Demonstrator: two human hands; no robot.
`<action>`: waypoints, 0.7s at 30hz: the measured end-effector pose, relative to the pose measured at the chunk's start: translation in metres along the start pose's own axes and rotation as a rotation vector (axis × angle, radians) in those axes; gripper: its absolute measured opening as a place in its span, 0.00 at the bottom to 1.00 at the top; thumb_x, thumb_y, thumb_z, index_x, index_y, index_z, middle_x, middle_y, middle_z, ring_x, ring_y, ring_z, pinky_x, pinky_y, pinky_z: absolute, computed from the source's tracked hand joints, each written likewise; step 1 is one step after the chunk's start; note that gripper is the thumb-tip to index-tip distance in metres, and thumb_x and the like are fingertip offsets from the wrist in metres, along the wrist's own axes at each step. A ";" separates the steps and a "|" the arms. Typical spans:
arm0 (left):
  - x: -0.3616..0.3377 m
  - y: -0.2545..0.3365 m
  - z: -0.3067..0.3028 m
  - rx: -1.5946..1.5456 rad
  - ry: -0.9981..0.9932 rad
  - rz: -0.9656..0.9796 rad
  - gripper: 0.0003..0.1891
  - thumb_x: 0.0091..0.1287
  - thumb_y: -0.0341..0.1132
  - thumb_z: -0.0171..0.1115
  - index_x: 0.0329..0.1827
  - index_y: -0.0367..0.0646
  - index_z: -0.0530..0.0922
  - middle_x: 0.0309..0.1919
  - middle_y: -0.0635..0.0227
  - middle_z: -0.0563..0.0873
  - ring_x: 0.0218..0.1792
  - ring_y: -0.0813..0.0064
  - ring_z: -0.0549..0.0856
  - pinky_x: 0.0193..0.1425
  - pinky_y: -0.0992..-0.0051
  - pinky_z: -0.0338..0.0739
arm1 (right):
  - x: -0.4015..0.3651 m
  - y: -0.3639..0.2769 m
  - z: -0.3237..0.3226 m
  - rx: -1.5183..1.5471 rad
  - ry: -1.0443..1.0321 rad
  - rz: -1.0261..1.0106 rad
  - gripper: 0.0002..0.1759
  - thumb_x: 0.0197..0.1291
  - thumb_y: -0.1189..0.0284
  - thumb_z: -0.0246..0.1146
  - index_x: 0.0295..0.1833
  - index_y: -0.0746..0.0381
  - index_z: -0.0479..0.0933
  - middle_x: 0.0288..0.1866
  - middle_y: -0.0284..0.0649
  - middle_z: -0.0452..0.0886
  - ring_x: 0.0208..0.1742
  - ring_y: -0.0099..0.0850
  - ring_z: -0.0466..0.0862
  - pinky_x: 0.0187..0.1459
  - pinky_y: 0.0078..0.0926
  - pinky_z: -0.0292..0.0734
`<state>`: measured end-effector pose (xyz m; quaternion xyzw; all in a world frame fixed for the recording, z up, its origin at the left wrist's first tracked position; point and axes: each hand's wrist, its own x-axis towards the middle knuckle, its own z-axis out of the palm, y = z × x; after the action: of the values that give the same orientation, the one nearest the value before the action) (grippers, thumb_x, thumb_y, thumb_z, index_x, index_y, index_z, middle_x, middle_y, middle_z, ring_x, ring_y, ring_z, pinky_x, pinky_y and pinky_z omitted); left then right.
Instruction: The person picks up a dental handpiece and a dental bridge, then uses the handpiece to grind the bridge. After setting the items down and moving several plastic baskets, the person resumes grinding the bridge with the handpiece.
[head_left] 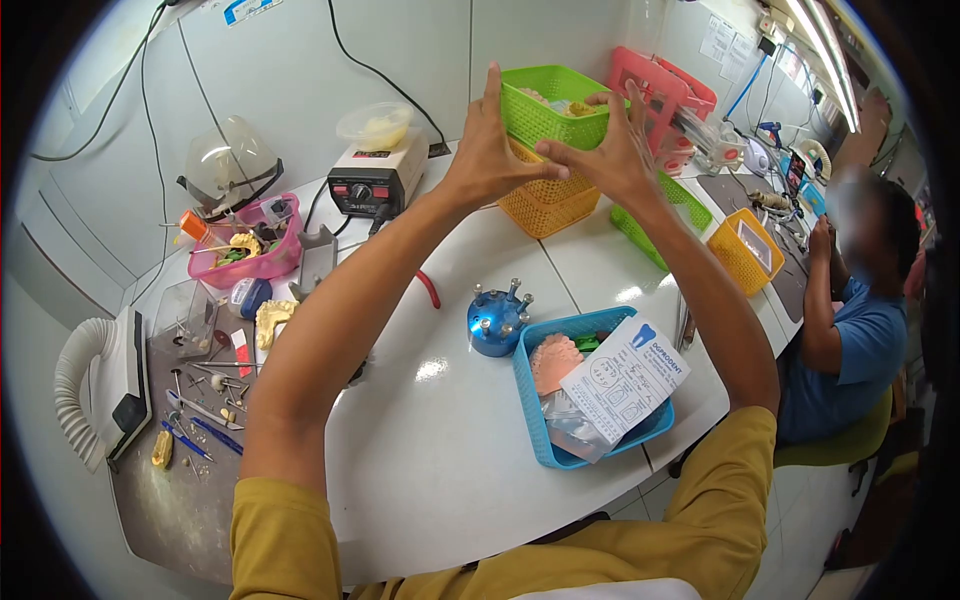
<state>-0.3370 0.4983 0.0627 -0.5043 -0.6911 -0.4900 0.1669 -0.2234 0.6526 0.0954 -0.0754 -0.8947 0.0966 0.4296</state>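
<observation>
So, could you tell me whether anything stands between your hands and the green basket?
Nothing visible does: the left hand and the right hand touch the green basket, which sits on the orange basket.

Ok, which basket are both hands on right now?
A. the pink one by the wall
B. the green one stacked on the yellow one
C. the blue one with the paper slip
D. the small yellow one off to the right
B: the left hand and right hand both touch the green basket, which sits on the yellow basket; the blue basket lies apart, nearer the person.
</observation>
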 end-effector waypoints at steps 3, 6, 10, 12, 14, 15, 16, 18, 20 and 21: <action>0.000 -0.022 0.003 -0.034 0.026 0.018 0.79 0.34 0.60 0.83 0.76 0.31 0.33 0.64 0.39 0.67 0.68 0.46 0.65 0.73 0.58 0.62 | 0.009 0.000 0.003 0.012 -0.006 0.055 0.57 0.37 0.34 0.74 0.62 0.66 0.66 0.71 0.57 0.57 0.69 0.54 0.67 0.64 0.46 0.69; -0.004 -0.024 -0.006 0.004 -0.008 0.010 0.73 0.36 0.60 0.82 0.76 0.31 0.43 0.65 0.42 0.68 0.68 0.47 0.66 0.72 0.57 0.62 | 0.028 0.002 -0.010 0.139 0.006 0.122 0.56 0.39 0.35 0.73 0.61 0.69 0.66 0.65 0.57 0.61 0.65 0.52 0.70 0.62 0.45 0.70; -0.002 -0.021 -0.020 0.290 -0.131 0.075 0.61 0.37 0.63 0.79 0.71 0.34 0.63 0.70 0.47 0.65 0.71 0.50 0.65 0.75 0.57 0.61 | 0.049 0.018 -0.022 0.214 0.048 0.074 0.59 0.38 0.33 0.72 0.61 0.74 0.66 0.60 0.56 0.64 0.62 0.49 0.72 0.61 0.43 0.71; 0.005 -0.018 -0.026 0.346 -0.144 0.144 0.57 0.37 0.63 0.78 0.68 0.35 0.66 0.68 0.50 0.69 0.70 0.51 0.66 0.74 0.56 0.63 | 0.050 0.024 -0.022 0.279 0.030 0.072 0.60 0.38 0.33 0.72 0.61 0.75 0.65 0.60 0.57 0.65 0.62 0.49 0.71 0.61 0.42 0.70; 0.007 -0.014 -0.028 0.402 -0.157 0.212 0.53 0.38 0.64 0.78 0.64 0.36 0.70 0.66 0.53 0.73 0.70 0.52 0.67 0.73 0.56 0.64 | 0.045 0.026 -0.019 0.189 0.086 0.046 0.48 0.45 0.40 0.73 0.55 0.74 0.70 0.55 0.54 0.68 0.59 0.43 0.73 0.59 0.41 0.71; 0.007 -0.011 -0.027 0.439 -0.239 0.230 0.51 0.39 0.64 0.77 0.62 0.37 0.72 0.63 0.55 0.76 0.70 0.53 0.67 0.72 0.55 0.65 | 0.042 0.027 -0.019 0.188 0.086 0.048 0.48 0.45 0.40 0.73 0.55 0.74 0.70 0.55 0.54 0.68 0.59 0.43 0.73 0.59 0.41 0.71; 0.007 -0.010 -0.026 0.475 -0.322 0.248 0.49 0.40 0.64 0.76 0.60 0.37 0.74 0.61 0.56 0.79 0.70 0.54 0.68 0.71 0.55 0.66 | 0.038 0.024 -0.019 0.127 0.043 0.058 0.48 0.45 0.40 0.73 0.55 0.73 0.70 0.55 0.53 0.69 0.60 0.42 0.73 0.59 0.39 0.72; 0.006 -0.006 -0.021 0.468 -0.315 0.232 0.47 0.41 0.65 0.75 0.59 0.39 0.75 0.58 0.57 0.80 0.69 0.54 0.68 0.70 0.56 0.67 | 0.033 0.024 -0.017 0.066 -0.002 0.070 0.48 0.45 0.40 0.73 0.55 0.72 0.70 0.54 0.52 0.69 0.60 0.41 0.73 0.59 0.38 0.72; 0.001 -0.006 -0.018 0.463 -0.306 0.215 0.45 0.42 0.65 0.74 0.58 0.40 0.77 0.56 0.57 0.82 0.68 0.54 0.69 0.69 0.56 0.68 | 0.029 0.025 -0.011 0.180 -0.090 0.084 0.60 0.39 0.33 0.72 0.61 0.75 0.66 0.59 0.55 0.66 0.64 0.45 0.72 0.60 0.39 0.72; -0.004 -0.006 -0.018 0.472 -0.219 0.303 0.42 0.45 0.64 0.73 0.56 0.42 0.78 0.55 0.59 0.82 0.65 0.53 0.72 0.67 0.55 0.68 | 0.029 0.027 -0.011 0.180 -0.090 0.083 0.60 0.39 0.33 0.72 0.61 0.75 0.66 0.59 0.55 0.66 0.64 0.45 0.72 0.60 0.39 0.72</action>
<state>-0.3450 0.4814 0.0651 -0.5988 -0.7168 -0.2280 0.2751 -0.2313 0.6861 0.1177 -0.0691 -0.8968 0.1978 0.3896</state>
